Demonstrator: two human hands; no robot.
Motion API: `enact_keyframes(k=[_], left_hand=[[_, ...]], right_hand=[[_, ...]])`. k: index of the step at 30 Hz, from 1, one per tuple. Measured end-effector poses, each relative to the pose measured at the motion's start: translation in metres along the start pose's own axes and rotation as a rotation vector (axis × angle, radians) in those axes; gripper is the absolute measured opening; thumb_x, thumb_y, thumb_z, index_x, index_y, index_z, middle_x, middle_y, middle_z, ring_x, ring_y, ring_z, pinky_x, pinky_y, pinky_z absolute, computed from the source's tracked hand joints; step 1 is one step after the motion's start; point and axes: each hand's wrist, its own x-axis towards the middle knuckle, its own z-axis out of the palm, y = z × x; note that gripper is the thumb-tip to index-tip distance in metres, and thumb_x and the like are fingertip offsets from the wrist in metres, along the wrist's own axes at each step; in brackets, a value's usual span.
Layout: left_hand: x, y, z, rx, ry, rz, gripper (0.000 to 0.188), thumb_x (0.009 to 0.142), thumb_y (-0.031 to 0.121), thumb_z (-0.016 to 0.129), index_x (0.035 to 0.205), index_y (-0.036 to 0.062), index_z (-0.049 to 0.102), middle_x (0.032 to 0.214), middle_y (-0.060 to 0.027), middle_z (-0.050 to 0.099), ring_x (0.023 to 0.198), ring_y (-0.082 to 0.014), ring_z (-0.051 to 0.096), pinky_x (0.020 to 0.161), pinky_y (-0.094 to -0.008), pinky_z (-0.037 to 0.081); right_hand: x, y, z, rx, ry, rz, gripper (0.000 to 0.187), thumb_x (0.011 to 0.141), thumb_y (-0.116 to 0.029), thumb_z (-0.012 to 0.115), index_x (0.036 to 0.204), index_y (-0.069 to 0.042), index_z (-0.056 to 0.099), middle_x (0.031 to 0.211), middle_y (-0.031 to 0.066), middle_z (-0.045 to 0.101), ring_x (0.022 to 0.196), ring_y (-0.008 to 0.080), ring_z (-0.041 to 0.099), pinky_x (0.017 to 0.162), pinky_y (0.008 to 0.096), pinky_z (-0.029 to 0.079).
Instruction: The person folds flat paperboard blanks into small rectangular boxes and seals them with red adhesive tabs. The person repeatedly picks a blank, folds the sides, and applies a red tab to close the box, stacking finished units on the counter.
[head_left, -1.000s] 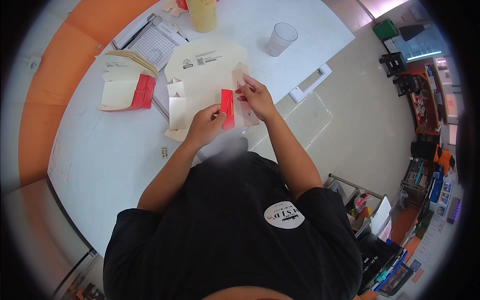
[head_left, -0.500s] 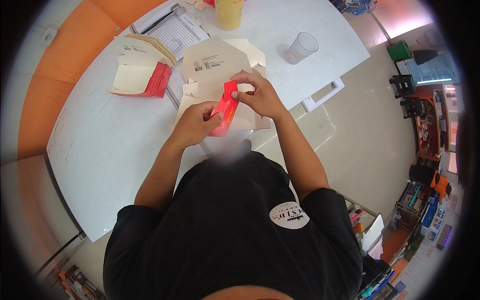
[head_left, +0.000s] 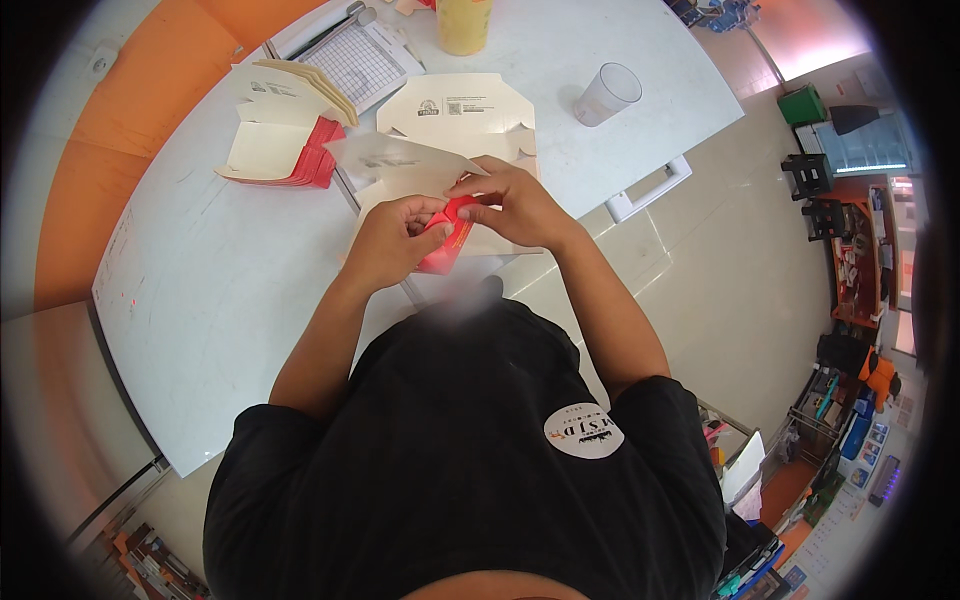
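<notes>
Between my hands is a partly folded paper food box [head_left: 457, 240], red outside and cream inside, with its cream panel [head_left: 395, 160] standing up at a tilt behind my fingers. At its red side my left hand [head_left: 392, 242] pinches the card near a corner. My right hand [head_left: 517, 207] grips the same corner from the other side, thumb and fingers closed on a red flap. The fingertips nearly meet and partly hide the fold. Beneath and beyond lies a flat cream box blank [head_left: 470, 108] on the white table [head_left: 200, 260].
Several nested, folded red-and-cream boxes [head_left: 322, 155] stand on the left. Behind them lies a gridded sheet [head_left: 365, 65] beside a dark long tool. A yellow-filled cup [head_left: 463, 28] is at the far edge, and a clear plastic cup [head_left: 607, 95] stands to the right.
The box's cream panel has risen from the blank beneath. My right hand has moved slightly down and closer to my left, and the red flap is now bent in at the corner.
</notes>
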Motion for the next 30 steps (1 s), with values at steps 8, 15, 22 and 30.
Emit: enact_keyframes(k=[8,15,22,30], left_hand=[[-0.005,0.03,0.011,-0.156,0.127,0.072,0.044,0.095,0.02,0.073,0.13,-0.0031,0.06,0.11,-0.0119,0.073,0.091,-0.011,0.067,0.081,-0.0268,0.055],[-0.032,0.061,-0.022,0.413,-0.146,0.316,0.046,0.093,0.024,0.074,0.135,0.0093,0.062,0.117,-0.0103,0.073,0.109,-0.0242,0.068,0.094,-0.0402,0.053],[-0.053,0.026,-0.054,0.942,0.221,0.556,0.026,0.088,0.008,0.056,0.104,0.0154,0.075,0.108,-0.002,0.073,0.1,-0.0213,0.066,0.088,-0.0376,0.049],[-0.031,-0.061,-0.238,0.91,0.713,0.402,0.029,0.079,-0.012,0.065,0.099,0.0053,0.075,0.104,-0.0113,0.075,0.1,-0.0298,0.071,0.087,-0.0382,0.057]], right_hand=[[-0.02,-0.022,0.021,-0.048,0.085,-0.077,0.113,0.062,-0.021,0.095,0.156,-0.012,0.032,0.152,0.0178,0.036,0.141,0.0361,0.04,0.115,0.0423,0.041],[-0.031,0.004,-0.036,0.547,0.111,-0.216,0.107,0.068,-0.01,0.085,0.158,-0.014,0.029,0.153,0.0107,0.034,0.147,0.0258,0.03,0.117,0.0472,0.036],[-0.047,-0.017,-0.012,-0.002,0.287,-0.167,0.112,0.075,-0.02,0.087,0.163,-0.017,0.019,0.168,0.0164,0.007,0.155,0.035,0.019,0.118,0.0536,0.034],[-0.051,0.042,0.007,-0.332,0.446,0.226,0.092,0.084,-0.022,0.08,0.159,-0.008,0.028,0.163,0.0296,0.014,0.151,0.0458,0.022,0.115,0.0539,0.037]])
